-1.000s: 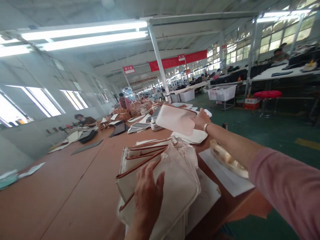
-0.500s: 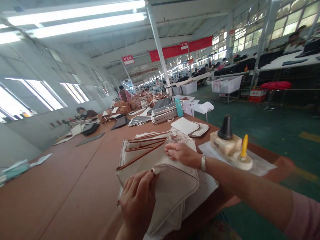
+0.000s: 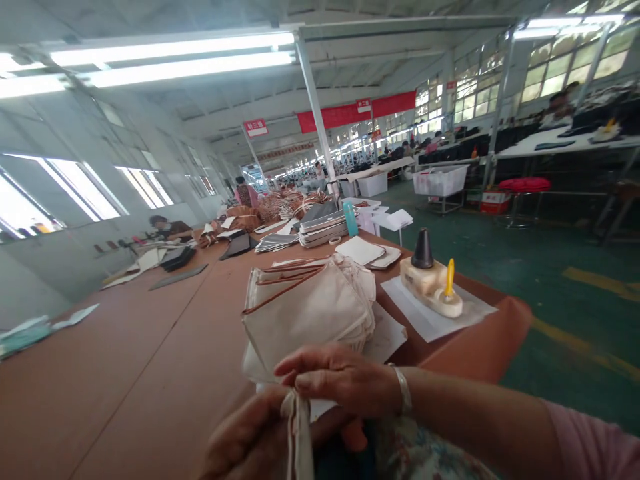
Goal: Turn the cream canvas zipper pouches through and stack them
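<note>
A cream fabric panel [image 3: 300,437] stands edge-on close to my body, below the front edge of the table. My left hand [image 3: 250,433], blurred by motion, is wrapped along its left side. My right hand [image 3: 345,383], with a pale bangle on the wrist, is at the panel's top corner with thumb and fingers closed on it. Just beyond my hands lies a stack of cream fabric panels [image 3: 305,313], several with brown trim on their edges. Part of the held panel falls outside the picture.
Right of the stack, a glue pot with a black cone [image 3: 423,250] and a yellow-handled brush [image 3: 449,277] sits on white paper [image 3: 435,327]. Farther back are white panels [image 3: 360,250], a turquoise bottle [image 3: 350,219] and grey piles [image 3: 325,227]. People sit at distant tables.
One cream panel has come off the stack toward my body and turned edge-on. Both hands moved down and nearer with it; my right hand went from lying over the stack to the panel's corner.
</note>
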A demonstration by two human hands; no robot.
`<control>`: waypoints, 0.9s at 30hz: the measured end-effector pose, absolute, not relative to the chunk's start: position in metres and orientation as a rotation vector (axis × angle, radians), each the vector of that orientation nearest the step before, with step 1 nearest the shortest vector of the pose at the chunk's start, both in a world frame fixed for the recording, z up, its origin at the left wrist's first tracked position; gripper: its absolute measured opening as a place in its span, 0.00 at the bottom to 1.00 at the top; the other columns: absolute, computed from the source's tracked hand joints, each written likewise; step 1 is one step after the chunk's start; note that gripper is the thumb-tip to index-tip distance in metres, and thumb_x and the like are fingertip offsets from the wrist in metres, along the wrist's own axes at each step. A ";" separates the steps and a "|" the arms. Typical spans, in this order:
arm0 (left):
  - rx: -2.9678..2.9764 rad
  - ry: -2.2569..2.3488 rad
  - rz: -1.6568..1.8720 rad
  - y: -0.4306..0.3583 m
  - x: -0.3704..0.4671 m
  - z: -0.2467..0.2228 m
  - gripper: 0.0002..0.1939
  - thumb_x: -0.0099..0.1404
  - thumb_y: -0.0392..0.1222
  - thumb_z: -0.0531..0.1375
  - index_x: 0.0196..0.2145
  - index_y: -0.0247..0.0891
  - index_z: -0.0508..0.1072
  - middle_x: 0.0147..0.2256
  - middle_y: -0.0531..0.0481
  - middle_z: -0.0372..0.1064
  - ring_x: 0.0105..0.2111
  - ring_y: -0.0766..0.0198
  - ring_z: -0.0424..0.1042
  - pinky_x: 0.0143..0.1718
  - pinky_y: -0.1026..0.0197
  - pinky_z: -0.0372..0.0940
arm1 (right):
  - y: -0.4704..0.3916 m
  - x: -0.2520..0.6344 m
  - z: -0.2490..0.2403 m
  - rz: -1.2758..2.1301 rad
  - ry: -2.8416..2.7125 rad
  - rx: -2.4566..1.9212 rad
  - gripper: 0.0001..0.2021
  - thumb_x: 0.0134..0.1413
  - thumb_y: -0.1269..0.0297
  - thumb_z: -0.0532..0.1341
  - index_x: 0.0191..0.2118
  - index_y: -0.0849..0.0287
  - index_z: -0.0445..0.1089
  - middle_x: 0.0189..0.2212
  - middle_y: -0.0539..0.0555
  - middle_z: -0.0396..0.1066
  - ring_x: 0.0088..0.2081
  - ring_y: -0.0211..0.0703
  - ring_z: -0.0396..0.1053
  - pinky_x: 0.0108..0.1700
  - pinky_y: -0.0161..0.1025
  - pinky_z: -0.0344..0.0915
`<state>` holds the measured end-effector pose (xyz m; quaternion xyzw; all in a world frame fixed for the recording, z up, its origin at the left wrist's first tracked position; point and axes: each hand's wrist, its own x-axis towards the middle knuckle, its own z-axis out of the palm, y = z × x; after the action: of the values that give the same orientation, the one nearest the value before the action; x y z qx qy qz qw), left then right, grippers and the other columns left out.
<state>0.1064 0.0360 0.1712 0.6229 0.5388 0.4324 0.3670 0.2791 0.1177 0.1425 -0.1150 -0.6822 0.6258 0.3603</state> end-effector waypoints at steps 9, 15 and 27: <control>1.407 1.241 0.597 0.045 0.132 0.166 0.08 0.57 0.40 0.61 0.33 0.34 0.75 0.28 0.52 0.66 0.27 0.67 0.63 0.28 0.68 0.57 | 0.080 0.332 0.086 1.521 -1.755 -0.496 0.19 0.57 0.49 0.62 0.38 0.62 0.64 0.28 0.46 0.58 0.29 0.33 0.53 0.29 0.31 0.51; 1.347 1.116 0.575 0.046 0.134 0.146 0.13 0.56 0.46 0.64 0.34 0.31 0.77 0.29 0.49 0.70 0.28 0.66 0.64 0.30 0.66 0.57 | 0.074 0.345 0.079 1.343 -1.842 -0.530 0.16 0.55 0.54 0.64 0.30 0.61 0.62 0.25 0.46 0.58 0.28 0.33 0.53 0.29 0.32 0.51; 1.267 1.186 0.526 0.057 0.142 0.132 0.17 0.56 0.51 0.66 0.30 0.30 0.76 0.24 0.52 0.66 0.24 0.69 0.57 0.26 0.66 0.51 | 0.091 0.348 0.072 1.842 -1.658 -0.605 0.21 0.61 0.46 0.55 0.31 0.63 0.64 0.25 0.47 0.57 0.26 0.32 0.51 0.26 0.31 0.48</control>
<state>0.1416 0.0569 0.1323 0.5502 0.5149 0.2285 0.6165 0.3482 0.0911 0.0722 -0.2269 -0.6218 0.6907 0.2912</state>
